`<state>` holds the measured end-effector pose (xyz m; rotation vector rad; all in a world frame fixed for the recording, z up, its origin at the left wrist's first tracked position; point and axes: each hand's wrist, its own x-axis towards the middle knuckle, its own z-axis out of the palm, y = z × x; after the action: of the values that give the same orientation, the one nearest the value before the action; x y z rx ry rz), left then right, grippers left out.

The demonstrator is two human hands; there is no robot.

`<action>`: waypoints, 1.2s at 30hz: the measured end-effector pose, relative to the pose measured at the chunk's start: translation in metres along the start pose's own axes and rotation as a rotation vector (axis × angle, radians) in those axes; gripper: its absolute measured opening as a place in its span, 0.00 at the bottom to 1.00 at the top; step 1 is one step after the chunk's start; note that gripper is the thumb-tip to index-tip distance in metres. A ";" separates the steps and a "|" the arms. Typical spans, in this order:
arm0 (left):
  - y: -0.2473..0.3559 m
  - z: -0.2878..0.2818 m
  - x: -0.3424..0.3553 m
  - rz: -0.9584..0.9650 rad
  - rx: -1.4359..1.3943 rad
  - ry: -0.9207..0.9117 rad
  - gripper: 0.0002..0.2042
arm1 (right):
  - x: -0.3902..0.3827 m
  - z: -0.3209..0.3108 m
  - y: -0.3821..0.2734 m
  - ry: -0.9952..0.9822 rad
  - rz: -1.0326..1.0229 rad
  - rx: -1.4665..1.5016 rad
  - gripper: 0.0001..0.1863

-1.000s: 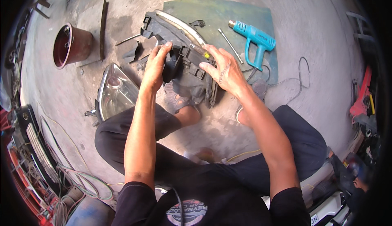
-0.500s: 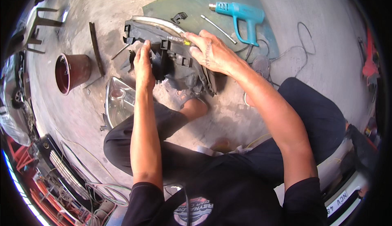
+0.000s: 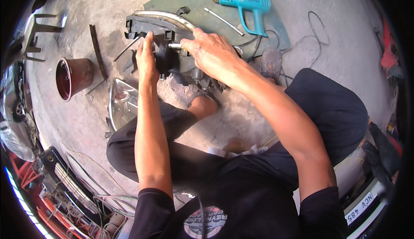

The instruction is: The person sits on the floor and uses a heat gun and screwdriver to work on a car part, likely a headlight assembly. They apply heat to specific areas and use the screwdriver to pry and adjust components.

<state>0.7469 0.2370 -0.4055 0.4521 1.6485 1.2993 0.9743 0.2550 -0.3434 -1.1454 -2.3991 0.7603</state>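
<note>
A car headlight housing point(image 3: 148, 24) with a black back, clips and a pale curved rim is held tilted above the floor in front of me. My left hand point(image 3: 147, 60) grips its left side, thumb up along the black plastic. My right hand point(image 3: 211, 53) is closed over the housing's right part. From its fingers a slim shiny tool point(image 3: 174, 45) with a yellow part sticks out to the left, across the black back. Its exact kind and its other end are hidden by the hand.
On a greenish sheet point(image 3: 198, 1) lie a teal heat gun point(image 3: 254, 10) with its cord, a metal rod point(image 3: 224, 22) and a black clip point(image 3: 183, 10). Left are a brown bucket point(image 3: 79, 77), a dark strip point(image 3: 97, 51) and a clear headlight lens point(image 3: 120, 109). My feet are below the housing.
My right hand has turned and moved left over the housing. The shiny tool now points left from the fingers, lower on the black back. The whole view has shifted slightly.
</note>
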 end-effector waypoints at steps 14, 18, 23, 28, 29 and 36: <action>0.013 0.012 -0.014 -0.029 0.137 0.006 0.38 | -0.001 0.016 0.001 0.002 0.047 -0.001 0.16; 0.006 0.004 -0.001 -0.029 0.078 0.048 0.25 | 0.000 0.018 -0.004 -0.008 0.036 -0.040 0.17; 0.010 0.006 -0.006 -0.072 0.033 -0.032 0.24 | 0.002 0.019 -0.003 -0.028 0.034 -0.051 0.17; 0.010 0.004 -0.005 -0.101 0.039 -0.043 0.25 | 0.005 0.018 -0.006 -0.052 0.031 -0.049 0.17; 0.009 0.003 -0.004 -0.096 0.036 -0.038 0.26 | 0.005 0.019 -0.006 -0.051 0.030 -0.050 0.17; 0.001 0.002 0.001 -0.088 0.031 -0.061 0.33 | 0.005 0.022 -0.004 0.013 0.012 -0.033 0.13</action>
<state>0.7473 0.2393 -0.4048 0.4288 1.6221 1.1856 0.9567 0.2503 -0.3578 -1.1750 -2.4047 0.7169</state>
